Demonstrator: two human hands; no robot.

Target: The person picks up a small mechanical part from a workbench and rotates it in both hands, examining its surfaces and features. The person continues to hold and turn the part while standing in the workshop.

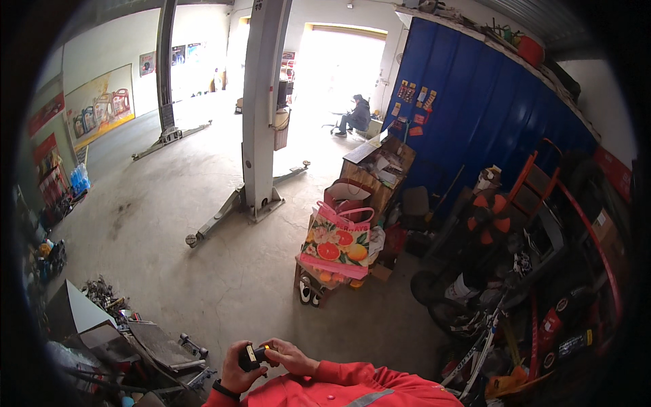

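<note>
Close to my body, at the lower edge of the head view, my two hands meet around a small black object (251, 357) with a pale strip on it. Its exact kind is too small to make out. My left hand (235, 370), with a dark band at the wrist, is closed around its body. The fingers of my right hand (293, 357) pinch the side toward me on the right, where a small orange-yellow spot (266, 347) shows. Red sleeves cover my arms.
Ahead stands a floral bag (336, 239) on a chair, with shoes beneath. A grey lift post (260, 122) rises beyond, its arms low across the floor. Scrap metal (146, 342) is heaped at left; a fan (488, 218) and clutter fill the right. A person (357, 115) sits far off.
</note>
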